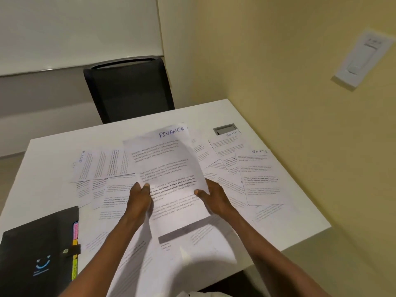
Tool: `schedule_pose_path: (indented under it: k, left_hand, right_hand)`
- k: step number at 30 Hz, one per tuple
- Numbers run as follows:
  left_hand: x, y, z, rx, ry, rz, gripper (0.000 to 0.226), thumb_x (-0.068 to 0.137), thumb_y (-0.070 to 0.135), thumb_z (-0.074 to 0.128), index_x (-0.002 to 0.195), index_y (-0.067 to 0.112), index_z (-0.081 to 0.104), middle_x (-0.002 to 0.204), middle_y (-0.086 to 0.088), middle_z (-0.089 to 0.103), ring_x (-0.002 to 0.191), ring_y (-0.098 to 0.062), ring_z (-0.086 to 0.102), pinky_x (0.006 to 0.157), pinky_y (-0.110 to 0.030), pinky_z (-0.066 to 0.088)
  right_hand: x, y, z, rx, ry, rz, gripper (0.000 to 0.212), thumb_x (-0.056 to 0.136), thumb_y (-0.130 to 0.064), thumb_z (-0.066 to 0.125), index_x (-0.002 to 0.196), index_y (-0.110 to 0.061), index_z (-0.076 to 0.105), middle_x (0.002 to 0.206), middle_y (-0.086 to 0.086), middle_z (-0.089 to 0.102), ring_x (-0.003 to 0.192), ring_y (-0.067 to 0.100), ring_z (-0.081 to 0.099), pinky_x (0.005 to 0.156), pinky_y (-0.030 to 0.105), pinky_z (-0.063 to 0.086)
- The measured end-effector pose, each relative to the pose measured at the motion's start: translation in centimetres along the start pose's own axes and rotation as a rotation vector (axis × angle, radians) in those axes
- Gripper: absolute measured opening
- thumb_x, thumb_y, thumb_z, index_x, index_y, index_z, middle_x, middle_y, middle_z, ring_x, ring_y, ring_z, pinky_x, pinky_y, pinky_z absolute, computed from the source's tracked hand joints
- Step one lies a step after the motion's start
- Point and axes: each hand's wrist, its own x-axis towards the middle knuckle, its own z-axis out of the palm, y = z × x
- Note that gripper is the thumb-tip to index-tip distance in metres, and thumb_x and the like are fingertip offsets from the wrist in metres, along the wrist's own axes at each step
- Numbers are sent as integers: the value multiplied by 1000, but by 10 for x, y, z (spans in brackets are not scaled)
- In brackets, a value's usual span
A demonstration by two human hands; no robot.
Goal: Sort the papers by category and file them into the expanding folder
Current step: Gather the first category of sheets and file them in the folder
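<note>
I hold a printed sheet headed FINANCE up above the white table. My left hand pinches its left edge and my right hand grips its right edge. Several other printed papers lie spread over the table under it. One headed SPORTS lies at the right, one headed ADMIN behind it, and another SPORTS sheet lies sideways at the left. The black expanding folder lies shut at the near left, with coloured tabs along its right edge.
A black chair stands behind the table's far edge. A grey cable slot is set in the tabletop at the back right. The yellow wall runs close along the table's right side and carries a white switch plate.
</note>
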Motion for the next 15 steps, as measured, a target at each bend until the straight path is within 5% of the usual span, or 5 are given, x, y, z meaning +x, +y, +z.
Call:
schedule_pose_path:
  k: [3, 5, 7, 9, 15]
  left_hand:
    - [1, -1, -15, -88, -89, -13, 15, 103, 16, 45, 95, 9, 56, 60, -1, 51, 50, -12, 43, 43, -19, 35]
    - [1, 1, -26, -160, -167, -18, 17, 101, 20, 53, 101, 5, 61, 57, -1, 59, 53, -15, 48, 51, -22, 38]
    - [-3, 4, -31, -296, -290, -37, 25, 98, 23, 59, 120, 13, 64, 94, 0, 76, 85, -21, 69, 80, -36, 53]
    - [-9, 8, -31, -380, -388, -97, 34, 96, 23, 60, 129, 17, 61, 118, -7, 71, 108, -30, 68, 97, -54, 49]
    - [-20, 14, -18, -425, -468, -182, 36, 95, 8, 58, 130, 9, 60, 124, -16, 67, 111, -37, 66, 86, -57, 55]
  right_hand:
    - [-8, -11, 0, -34, -2, 14, 37, 93, -27, 63, 127, -14, 60, 116, 3, 68, 101, 20, 65, 82, 32, 55]
    - [-11, -14, -3, -41, 1, 24, 34, 93, -26, 62, 124, -13, 60, 109, 2, 68, 91, 17, 63, 68, 22, 49]
    - [-17, -17, -7, -10, 0, 35, 31, 93, -26, 63, 123, -15, 62, 99, -4, 67, 79, 10, 60, 62, 19, 43]
    - [-20, -18, -9, 24, -10, 53, 33, 93, -28, 64, 124, -17, 63, 105, -6, 69, 87, 11, 64, 71, 22, 48]
    - [-17, -13, -16, -7, -19, 52, 35, 92, -28, 65, 125, -17, 62, 117, 0, 70, 103, 20, 66, 84, 30, 51]
